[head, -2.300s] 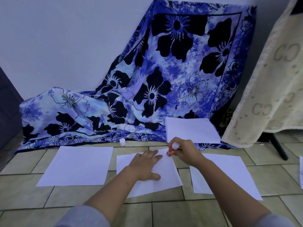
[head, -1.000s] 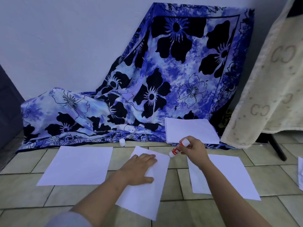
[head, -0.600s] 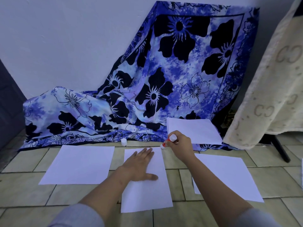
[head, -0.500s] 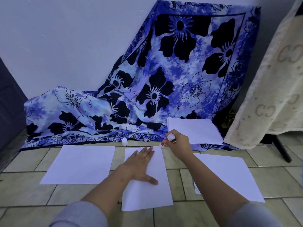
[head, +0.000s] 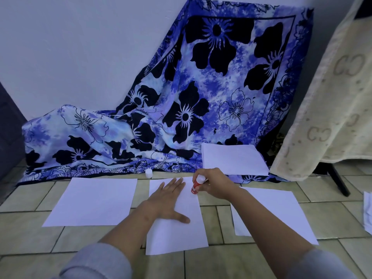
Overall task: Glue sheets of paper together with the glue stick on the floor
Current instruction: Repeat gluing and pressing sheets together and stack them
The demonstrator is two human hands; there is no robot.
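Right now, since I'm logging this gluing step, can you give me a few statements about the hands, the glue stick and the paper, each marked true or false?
1. The left hand lies flat on the middle sheet. True.
2. The white cap sits on the glue stick. False: it stands apart on the floor, at the edge of the patterned cloth.
3. The right hand grips the glue stick. True.
4. The paper stack rests on the left sheet. False: it lies on the patterned cloth, beyond the right hand.
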